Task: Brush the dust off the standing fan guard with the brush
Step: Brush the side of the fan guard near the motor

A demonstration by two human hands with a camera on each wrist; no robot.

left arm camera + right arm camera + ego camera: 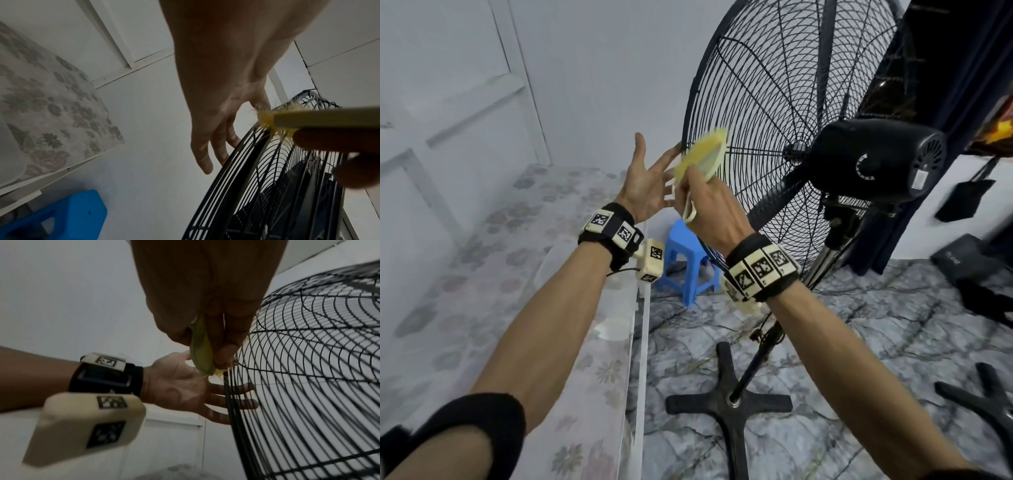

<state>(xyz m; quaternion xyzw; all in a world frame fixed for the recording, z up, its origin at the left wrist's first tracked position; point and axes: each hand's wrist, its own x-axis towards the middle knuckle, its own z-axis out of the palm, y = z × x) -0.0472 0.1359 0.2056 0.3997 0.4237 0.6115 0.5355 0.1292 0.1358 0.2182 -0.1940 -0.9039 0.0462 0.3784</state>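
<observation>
A big black standing fan shows its wire guard (774, 113) from behind, with the motor housing (876, 157) at the right. My right hand (709, 205) grips a pale yellow brush (705, 154) by its handle; the bristles press on the guard's left rim (265, 129). My left hand (647, 178) is spread open beside the rim, its fingers (218, 146) straight and resting against the guard's outer edge (230, 395). In the right wrist view the brush (200, 347) sits between my curled fingers, and my left hand (185, 391) lies behind the wires.
A blue plastic stool (685, 260) stands on the marble-pattern floor below the hands. A bed with a floral cover (482, 274) runs along the left. The fan's cross base (729, 404) and pole are near my feet; another base (983, 394) lies at the right.
</observation>
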